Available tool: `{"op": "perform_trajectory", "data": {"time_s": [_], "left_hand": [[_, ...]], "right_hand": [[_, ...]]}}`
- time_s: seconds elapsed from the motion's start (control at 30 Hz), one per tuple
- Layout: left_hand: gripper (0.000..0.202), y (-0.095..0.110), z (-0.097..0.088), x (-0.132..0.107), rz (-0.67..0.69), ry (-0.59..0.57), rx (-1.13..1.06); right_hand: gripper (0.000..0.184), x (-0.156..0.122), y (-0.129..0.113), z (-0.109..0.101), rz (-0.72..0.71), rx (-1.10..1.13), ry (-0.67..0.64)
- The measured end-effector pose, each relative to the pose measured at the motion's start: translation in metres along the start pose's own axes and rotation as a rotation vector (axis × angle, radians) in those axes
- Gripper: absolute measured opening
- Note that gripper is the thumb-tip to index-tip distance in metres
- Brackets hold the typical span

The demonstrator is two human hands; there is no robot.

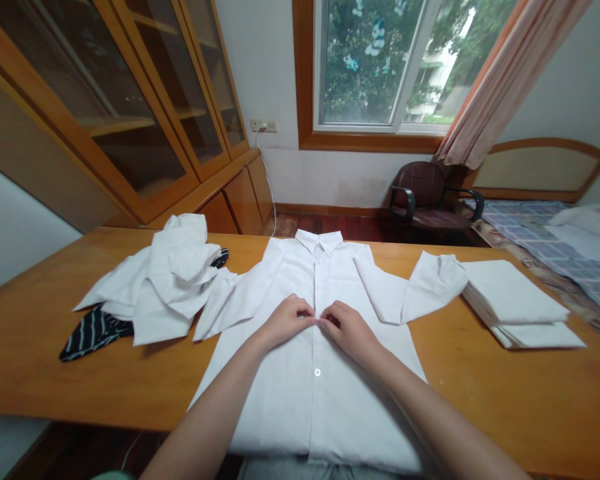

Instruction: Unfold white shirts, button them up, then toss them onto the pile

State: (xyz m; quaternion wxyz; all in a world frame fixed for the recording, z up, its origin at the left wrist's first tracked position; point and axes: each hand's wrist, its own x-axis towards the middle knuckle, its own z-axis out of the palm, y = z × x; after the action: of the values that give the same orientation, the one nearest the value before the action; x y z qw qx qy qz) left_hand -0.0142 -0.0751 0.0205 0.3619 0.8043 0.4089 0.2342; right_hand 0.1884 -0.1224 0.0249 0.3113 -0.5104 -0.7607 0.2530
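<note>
A white button-up shirt (280, 400) lies front up on the table, its collar (319, 240) at the far side and its lower edge toward me. Both sleeves are spread outward, the right one bent. At the middle of the placket, my left hand (291, 316) pinches the fabric with thumb and fingertips. My right hand (344, 327) pinches the same spot from the other side, the fingertips of both nearly touching. The bit of placket between them is mostly hidden. Below the hands a button (317, 373) shows on the shirt front.
On the wooden table (25, 333), a crumpled heap of white clothes (165, 280) lies at left over a black striped cloth (93, 333). A neat stack of folded white fabric (517, 293) sits at right. Beyond stand a glass-door cabinet (190, 173), an armchair (423, 193) and a bed (540, 233).
</note>
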Motion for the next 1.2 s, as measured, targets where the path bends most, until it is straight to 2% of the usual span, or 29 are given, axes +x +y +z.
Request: {"op": "perform_trajectory", "data": {"time_s": [0.13,0.37,0.63,0.87,1.2], "left_hand": [[0.014,0.0,0.001,-0.001,0.013,0.014,0.001],[0.009,0.0,0.001,-0.003,0.005,0.037,0.003],[0.005,0.001,0.001,-0.003,-0.041,0.047,-0.041],[0.011,0.001,-0.001,-0.004,-0.007,0.006,-0.047],[0.008,0.006,-0.007,-0.004,0.056,-0.05,0.01]], "right_hand": [[0.009,-0.006,0.003,0.006,0.013,0.022,0.031],[0.007,-0.009,0.009,0.012,-0.079,-0.04,0.055],[0.004,-0.011,0.007,0.012,-0.029,-0.056,0.042],[0.008,-0.006,0.004,0.009,-0.011,-0.022,0.031],[0.009,-0.006,0.004,0.007,-0.003,0.024,0.012]]}}
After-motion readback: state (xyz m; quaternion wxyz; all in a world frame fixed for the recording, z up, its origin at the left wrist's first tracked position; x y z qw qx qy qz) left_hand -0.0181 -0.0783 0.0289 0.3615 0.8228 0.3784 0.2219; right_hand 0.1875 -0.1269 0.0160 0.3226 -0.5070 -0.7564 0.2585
